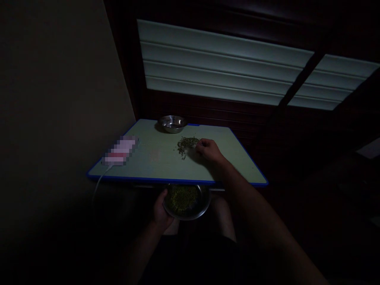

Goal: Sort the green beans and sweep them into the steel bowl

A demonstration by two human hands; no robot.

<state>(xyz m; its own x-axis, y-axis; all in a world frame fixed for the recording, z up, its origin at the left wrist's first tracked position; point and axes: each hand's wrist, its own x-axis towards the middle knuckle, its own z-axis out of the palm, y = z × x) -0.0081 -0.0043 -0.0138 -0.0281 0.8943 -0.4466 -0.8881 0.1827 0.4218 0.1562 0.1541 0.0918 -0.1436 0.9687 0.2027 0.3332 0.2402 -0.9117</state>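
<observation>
Right hand: the person's right hand (209, 149) is over the tabletop (154, 168), right of the frame's centre, at the right edge of the loose pile. Its fingers are curled in towards the thumb; whether they pinch anything cannot be told.
Loose pile: small dark seed-like pieces (187, 144) lie scattered on the tabletop near the middle of the frame, with a few strays at the left and lower edges.
Left hand: the person's left hand (162, 209), at lower centre, grips the left side of the held bowl, thumb at the rim and fingers underneath.
Held bowl: a metal bowl (204, 202) is at lower centre, just below the tabletop's near edge in the frame, above the person's lap; greenish grains (183, 198) cover much of its inside.
Second bowl: a shiny metal bowl (172, 128) stands upright on the tabletop, above and left of the pile.
Tabletop: pale green, blue-edged.
Blurred item: a pixelated pink-and-white object (121, 149) lies at the tabletop's left side; a white cable (101, 177) runs down from it.
Background: pale slatted panels (213, 63) in dark framing fill the upper right; lighting is dim.
</observation>
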